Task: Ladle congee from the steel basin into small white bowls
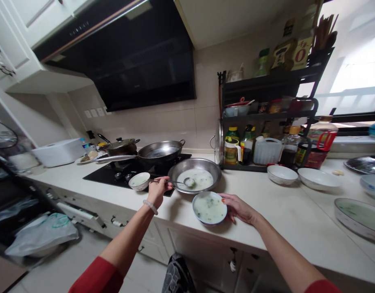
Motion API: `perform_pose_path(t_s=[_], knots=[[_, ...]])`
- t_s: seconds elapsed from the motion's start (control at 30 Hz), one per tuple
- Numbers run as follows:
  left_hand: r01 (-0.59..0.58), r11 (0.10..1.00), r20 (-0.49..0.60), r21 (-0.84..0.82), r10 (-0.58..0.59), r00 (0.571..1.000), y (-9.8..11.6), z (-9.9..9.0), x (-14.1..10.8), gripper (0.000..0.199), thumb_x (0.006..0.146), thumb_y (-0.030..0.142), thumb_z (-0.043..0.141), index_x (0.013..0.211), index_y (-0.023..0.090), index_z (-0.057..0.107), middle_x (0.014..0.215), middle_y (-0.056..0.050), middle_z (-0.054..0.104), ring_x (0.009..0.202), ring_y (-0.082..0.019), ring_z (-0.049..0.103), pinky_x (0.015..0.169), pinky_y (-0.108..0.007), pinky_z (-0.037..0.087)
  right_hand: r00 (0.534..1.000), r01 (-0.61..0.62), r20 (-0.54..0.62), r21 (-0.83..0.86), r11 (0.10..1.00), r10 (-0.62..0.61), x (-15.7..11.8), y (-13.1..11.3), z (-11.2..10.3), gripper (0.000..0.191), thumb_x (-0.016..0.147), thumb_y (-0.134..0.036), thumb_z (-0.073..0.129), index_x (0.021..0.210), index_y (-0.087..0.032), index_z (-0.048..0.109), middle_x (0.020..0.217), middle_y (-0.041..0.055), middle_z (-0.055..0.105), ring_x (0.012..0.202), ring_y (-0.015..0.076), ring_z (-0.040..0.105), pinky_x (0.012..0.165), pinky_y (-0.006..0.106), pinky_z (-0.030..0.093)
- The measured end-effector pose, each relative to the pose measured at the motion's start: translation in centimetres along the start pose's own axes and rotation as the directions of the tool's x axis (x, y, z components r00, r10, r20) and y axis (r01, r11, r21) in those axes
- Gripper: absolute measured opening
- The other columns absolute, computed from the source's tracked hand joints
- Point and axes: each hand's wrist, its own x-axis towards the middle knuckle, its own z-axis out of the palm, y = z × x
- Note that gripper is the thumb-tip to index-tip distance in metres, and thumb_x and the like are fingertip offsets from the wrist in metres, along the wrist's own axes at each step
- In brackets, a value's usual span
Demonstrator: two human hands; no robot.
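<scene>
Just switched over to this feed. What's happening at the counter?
A person's left hand holds a ladle, its scoop within a metal basin of pale, green-flecked liquid. Their right hand grips the side of a bowl just in front of the basin; that bowl already looks well filled. A smaller bowl beside the left hand holds similar liquid, as does a wide dish at the far right. A pan sits on the stove behind.

Soup (209, 206): milky pale green, darker green flecks
Nearest bowl (203, 221): bluish white
Basin (216, 174): silvery
Sleeve (98, 276): red
Trouser leg (176, 276): blackish, grey print
</scene>
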Motion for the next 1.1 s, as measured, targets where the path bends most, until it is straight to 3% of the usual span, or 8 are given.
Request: perform_pose_path(t_s=[0.3, 1.1], knots=[[0.091, 0.994, 0.032, -0.058, -0.089, 0.996, 1.2, -0.2, -0.8, 0.011, 0.07, 0.013, 0.055, 0.077, 0.008, 0.062, 0.052, -0.004, 0.063, 0.046, -0.01, 0.059, 0.048, -0.019, 0.049, 1.0, 0.004, 0.012, 0.004, 1.0, -0.004, 0.0, 0.0, 0.0, 0.06, 0.079, -0.04, 0.06, 0.131, -0.013, 0.05, 0.062, 0.0014, 0.065, 0.042, 0.0121, 0.06, 0.029, 0.016, 0.042], [0.068, 0.996, 0.087, -0.057, -0.063, 0.994, 2.9, -0.1, -2.2, 0.016, 0.066, 0.019, 0.058, 0.076, 0.008, 0.063, 0.052, -0.003, 0.062, 0.045, -0.009, 0.056, 0.047, -0.019, 0.045, 1.0, 0.007, 0.025, 0.004, 1.0, -0.007, 0.0, 0.1, -0.2, 0.06, 0.081, -0.038, 0.058, 0.133, -0.012, 0.047, 0.063, 0.0025, 0.067, 0.042, 0.0125, 0.061, 0.03, 0.016, 0.043]])
